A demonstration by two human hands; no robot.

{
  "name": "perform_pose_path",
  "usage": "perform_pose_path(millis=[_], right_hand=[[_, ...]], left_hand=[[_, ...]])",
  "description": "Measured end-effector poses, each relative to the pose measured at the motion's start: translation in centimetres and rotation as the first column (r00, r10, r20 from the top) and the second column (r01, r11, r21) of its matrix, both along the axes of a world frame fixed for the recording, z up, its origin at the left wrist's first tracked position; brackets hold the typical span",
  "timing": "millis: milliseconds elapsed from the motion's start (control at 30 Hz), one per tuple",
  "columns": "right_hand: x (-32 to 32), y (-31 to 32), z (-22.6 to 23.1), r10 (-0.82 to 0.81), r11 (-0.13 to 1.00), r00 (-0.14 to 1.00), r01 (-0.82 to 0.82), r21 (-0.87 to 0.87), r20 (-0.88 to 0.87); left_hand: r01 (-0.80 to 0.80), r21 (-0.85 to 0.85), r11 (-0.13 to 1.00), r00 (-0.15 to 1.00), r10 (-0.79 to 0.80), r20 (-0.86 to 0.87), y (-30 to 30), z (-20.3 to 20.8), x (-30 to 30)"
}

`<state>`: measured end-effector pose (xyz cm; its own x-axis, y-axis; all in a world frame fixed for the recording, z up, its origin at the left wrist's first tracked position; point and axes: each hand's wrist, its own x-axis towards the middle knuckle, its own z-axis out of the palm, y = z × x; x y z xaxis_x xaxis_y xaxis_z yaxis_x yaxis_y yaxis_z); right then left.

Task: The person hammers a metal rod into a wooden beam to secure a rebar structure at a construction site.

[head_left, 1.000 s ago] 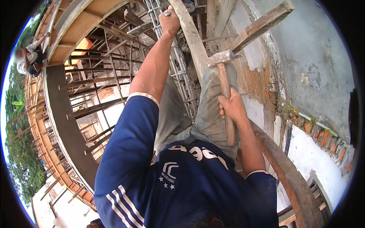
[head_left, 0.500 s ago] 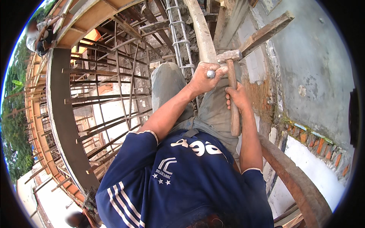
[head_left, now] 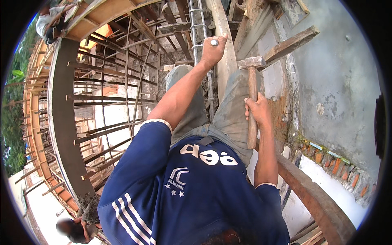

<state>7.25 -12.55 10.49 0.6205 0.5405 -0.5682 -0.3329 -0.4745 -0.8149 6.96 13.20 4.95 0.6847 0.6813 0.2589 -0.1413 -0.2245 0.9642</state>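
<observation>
My left hand (head_left: 211, 56) is closed round a metal rod (head_left: 214, 42), whose rounded grey end pokes out of the fist; the rest is hidden. That fist is held out beyond my knees, over the pale timber beam (head_left: 223, 73) and close to the steel rebar cage (head_left: 199, 25). My right hand (head_left: 258, 108) grips the wooden handle of a hammer (head_left: 252, 83) about midway. The hammer's blocky metal head points away from me, above my right thigh, apart from the left fist.
A rough plank (head_left: 290, 44) juts up beside the grey plastered wall (head_left: 330, 73) on the right. A curved timber (head_left: 310, 188) runs by my right arm. Left are a concrete beam (head_left: 67, 122) and scaffold poles (head_left: 110, 98). One person (head_left: 51, 24) is far left, another (head_left: 77, 228) lower left.
My left hand has moved away from me and a little left with the metal rod, apart from the hammer head. The hammer stays in my right hand, shifted slightly right and nearer.
</observation>
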Motion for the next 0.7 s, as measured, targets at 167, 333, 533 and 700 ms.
perform_pose_path(millis=[167, 333, 533, 700], right_hand=[[-0.8, 0.7, 6.8, -0.018, 0.975, 0.97, -0.036, 0.221, 0.241], [-1.5, 1.7, 19.3, -0.33, 0.826, 0.777, -0.038, 0.563, 0.536], [-0.5, 6.4, 25.6, -0.543, 0.57, 0.597, -0.256, 0.781, 0.591], [-3.0, 6.2, 6.8, 0.463, 0.887, 0.543, -0.283, -0.366, 0.701]], left_hand=[[-0.001, -0.008, 1.0, 1.0, 0.0, -0.015, 1.3, -1.0, -1.5], [0.189, -0.06, 0.98, 0.968, -0.196, -0.154, 2.9, -0.2, -2.0], [0.129, -0.163, 0.978, 0.939, -0.174, -0.298, 3.6, -5.7, -4.0], [0.131, 0.074, 0.989, 0.991, -0.13, -0.027, 1.1, -5.9, -4.0]])
